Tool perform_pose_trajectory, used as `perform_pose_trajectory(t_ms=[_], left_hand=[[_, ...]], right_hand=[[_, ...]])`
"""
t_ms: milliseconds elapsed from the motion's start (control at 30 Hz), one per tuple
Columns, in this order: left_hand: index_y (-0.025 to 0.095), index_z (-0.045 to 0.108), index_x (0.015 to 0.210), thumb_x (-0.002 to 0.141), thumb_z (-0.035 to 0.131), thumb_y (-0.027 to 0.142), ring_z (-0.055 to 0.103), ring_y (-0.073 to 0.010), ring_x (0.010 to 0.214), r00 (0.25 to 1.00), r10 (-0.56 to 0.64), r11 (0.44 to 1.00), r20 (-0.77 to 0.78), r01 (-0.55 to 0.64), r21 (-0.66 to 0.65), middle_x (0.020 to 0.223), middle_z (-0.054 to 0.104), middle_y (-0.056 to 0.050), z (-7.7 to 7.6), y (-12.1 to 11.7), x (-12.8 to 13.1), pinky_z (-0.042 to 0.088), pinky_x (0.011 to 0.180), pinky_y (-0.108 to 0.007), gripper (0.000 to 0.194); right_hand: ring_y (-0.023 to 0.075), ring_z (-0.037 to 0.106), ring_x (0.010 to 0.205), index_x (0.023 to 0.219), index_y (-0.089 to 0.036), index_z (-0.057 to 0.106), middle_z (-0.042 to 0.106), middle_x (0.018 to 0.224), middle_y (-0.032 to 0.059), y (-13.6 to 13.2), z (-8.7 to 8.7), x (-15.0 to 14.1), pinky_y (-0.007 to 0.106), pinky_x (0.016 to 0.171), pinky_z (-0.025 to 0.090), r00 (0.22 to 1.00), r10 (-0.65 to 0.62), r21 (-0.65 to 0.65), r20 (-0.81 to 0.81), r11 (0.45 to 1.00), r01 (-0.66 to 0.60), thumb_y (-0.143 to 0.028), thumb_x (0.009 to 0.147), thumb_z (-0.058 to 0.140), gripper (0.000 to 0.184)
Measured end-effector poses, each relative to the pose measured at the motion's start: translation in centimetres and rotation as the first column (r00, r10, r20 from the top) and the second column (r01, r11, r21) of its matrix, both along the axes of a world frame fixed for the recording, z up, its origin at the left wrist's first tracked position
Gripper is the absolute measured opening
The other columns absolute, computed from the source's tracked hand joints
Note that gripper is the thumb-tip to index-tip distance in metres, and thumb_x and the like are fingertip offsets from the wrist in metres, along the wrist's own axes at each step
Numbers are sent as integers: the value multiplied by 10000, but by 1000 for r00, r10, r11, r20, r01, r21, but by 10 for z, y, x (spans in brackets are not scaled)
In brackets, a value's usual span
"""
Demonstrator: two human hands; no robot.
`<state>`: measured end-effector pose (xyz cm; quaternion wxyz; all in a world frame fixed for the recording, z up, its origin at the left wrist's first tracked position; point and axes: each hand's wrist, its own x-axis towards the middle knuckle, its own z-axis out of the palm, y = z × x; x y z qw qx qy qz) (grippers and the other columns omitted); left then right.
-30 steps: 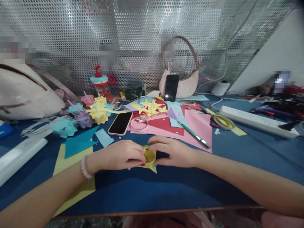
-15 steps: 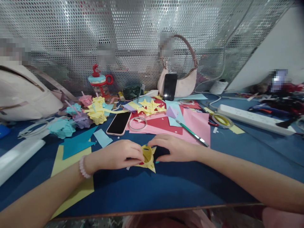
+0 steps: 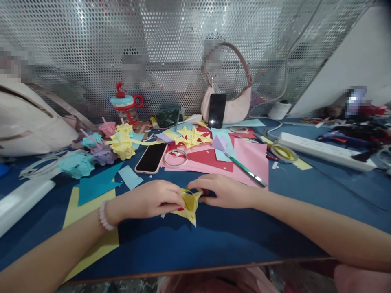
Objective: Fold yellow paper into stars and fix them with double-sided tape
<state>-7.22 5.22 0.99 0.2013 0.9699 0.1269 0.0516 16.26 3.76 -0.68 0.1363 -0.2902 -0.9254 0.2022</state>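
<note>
- Above the near edge of the blue table [image 3: 189, 248], a yellow paper form [image 3: 190, 204] sits between a person's two hands, its centre open like a cup and its points jutting outward, as seen from my remote seat.
- The left hand [image 3: 157, 199], a beaded bracelet [image 3: 105, 215] at its wrist, holds the form's left side between thumb and fingertips.
- The right hand [image 3: 224, 191] is narrowed at the form's right-hand point; its fingertips are partly hidden, so I cannot tell whether they pinch the paper or merely touch it.
- For clean work, I would have the left grip steady but light, the right fingertips pressing only along existing creases, and neither hand squeezing the open centre flat.
- Just beyond, a pink-rimmed phone [image 3: 151, 158] lies face up near a thin ring [image 3: 175, 165]; a green-handled tool [image 3: 244, 169] rests across pink sheets [image 3: 253, 156], out of the fingers' way.
- Farther off, pointed yellow pieces [image 3: 191, 137] lie on red paper, short of a pale handbag [image 3: 238, 112].
</note>
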Motion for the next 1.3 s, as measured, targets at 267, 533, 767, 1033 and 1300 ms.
perform_pose_trajectory(t_ms=[267,533,767,1033,1300], left_hand=[[174,593,900,902,427,201,567,-142,829,1000,-19,1000,6,18,5,889,636,-33,1,-1,0,416,778,-236,169],[176,589,895,905,415,199,561,-140,832,1000,-24,1000,13,24,1,895,628,-36,0,1,2,406,777,-228,176],[178,593,912,902,416,190,559,-138,856,1000,-12,1000,8,12,-25,924,621,-38,3,-2,2,397,779,-216,178],[176,601,910,894,433,192,562,-141,836,1000,-9,1000,10,9,-20,914,624,-40,3,-2,2,398,769,-223,170],[181,611,904,896,426,196,563,-148,855,1000,-16,1000,15,16,-1,914,633,-36,3,-3,0,399,790,-227,186]], right_hand=[[138,551,852,1125,-175,559,606,952,67,2,2,3,250,757,451,988,152,114,-18,982,-149,-61,847,371,354],[150,534,851,1012,-171,612,574,945,82,1,4,-2,255,740,455,983,183,295,4,939,-176,-54,817,393,315],[151,529,860,918,-176,647,503,1058,106,0,3,-4,282,750,468,989,148,356,6,924,-140,-55,772,433,286],[162,528,886,895,-171,647,495,1089,113,0,1,-3,297,772,464,990,138,340,21,930,-137,-58,765,439,270],[236,382,1165,1047,-198,589,421,1250,118,-6,6,-2,394,962,332,983,175,337,58,923,-185,-118,725,523,339]])
